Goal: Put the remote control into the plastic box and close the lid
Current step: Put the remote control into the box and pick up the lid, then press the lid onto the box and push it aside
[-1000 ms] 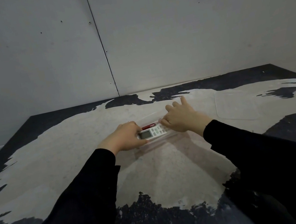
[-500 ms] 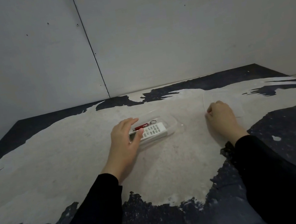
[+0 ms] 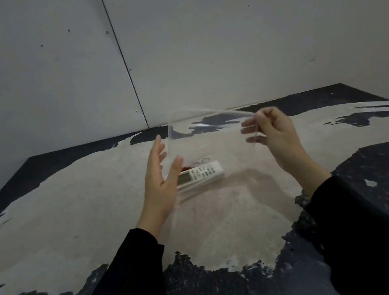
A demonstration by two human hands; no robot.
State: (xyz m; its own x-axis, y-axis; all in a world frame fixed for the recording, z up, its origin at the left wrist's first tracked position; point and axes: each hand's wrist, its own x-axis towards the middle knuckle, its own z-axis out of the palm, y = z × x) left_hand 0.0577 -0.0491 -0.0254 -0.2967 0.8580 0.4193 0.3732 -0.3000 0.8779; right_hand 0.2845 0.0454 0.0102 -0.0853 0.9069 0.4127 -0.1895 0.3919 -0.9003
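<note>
I hold the clear lid [image 3: 207,130] aloft, right hand [image 3: 273,135] pinching its edge, left hand [image 3: 161,177] spread beside it, and should square it over the box [image 3: 231,182] holding the remote [image 3: 199,175] before pressing down.

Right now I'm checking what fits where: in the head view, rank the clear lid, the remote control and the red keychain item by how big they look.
1. clear lid, largest, though it is held nearer the camera, which enlarges it.
2. remote control.
3. red keychain item, smallest and partly hidden by the left hand.
</note>
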